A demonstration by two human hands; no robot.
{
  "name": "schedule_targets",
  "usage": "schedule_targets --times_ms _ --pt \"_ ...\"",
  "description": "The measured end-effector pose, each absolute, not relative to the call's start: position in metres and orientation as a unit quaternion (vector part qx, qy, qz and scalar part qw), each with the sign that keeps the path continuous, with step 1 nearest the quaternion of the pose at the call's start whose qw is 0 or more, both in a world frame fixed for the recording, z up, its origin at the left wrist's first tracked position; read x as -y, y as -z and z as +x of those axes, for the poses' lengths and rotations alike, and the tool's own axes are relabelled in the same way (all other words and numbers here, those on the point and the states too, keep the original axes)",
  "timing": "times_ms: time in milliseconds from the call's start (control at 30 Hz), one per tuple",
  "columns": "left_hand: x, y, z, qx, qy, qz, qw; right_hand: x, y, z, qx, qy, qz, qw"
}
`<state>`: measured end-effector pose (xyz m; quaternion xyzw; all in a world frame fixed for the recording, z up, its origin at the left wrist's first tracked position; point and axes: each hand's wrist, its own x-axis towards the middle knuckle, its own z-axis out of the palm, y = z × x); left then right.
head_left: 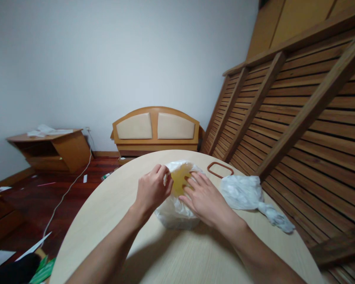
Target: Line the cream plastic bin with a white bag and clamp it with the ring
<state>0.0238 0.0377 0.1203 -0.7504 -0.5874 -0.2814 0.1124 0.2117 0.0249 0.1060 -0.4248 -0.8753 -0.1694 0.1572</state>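
A white translucent plastic bag (177, 219) stands on the round pale wooden table (109, 197), its mouth open upward. Something yellow (179, 179) shows inside it; its kind is unclear. My left hand (155, 185) is closed on the left side of the bag's rim, a bit of plastic showing between thumb and fingers. My right hand (202, 193) lies over the right side of the opening with its fingers spread, the fingertips reaching in over the yellow thing. Part of the rim is hidden beneath that hand.
Right of the bag, a crumpled white plastic bag (242, 192) with a twisted end lies near a brown rounded frame (220, 169). Slatted wooden panels (284, 130) lean close to the table's right edge. A headboard (156, 128) stands behind; a cable (68, 193) crosses the floor at left.
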Motion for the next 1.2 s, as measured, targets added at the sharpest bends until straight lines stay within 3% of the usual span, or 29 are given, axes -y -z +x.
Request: schedule_targets --times_ms 333,500,833,1000,1200 --pt "-0.038 -0.122 0.025 0.603 0.27 -0.744 0.103 -0.025 -0.109 0.206 0.842 0.243 -0.458 0.151" --pt "-0.036 -0.12 0.026 0.587 0.271 -0.755 0.111 -0.029 -0.104 0.203 0.915 0.153 -0.357 0.109" --pt "-0.031 -0.114 0.035 0.548 0.23 -0.793 0.133 -0.024 -0.088 0.204 0.871 0.144 -0.463 0.079" --pt "-0.026 -0.117 0.036 0.537 0.222 -0.804 0.126 -0.033 -0.086 0.199 0.909 0.042 -0.41 0.065" --pt "-0.022 -0.113 0.04 0.484 0.232 -0.837 0.107 -0.032 -0.077 0.202 0.87 0.001 -0.492 0.022"
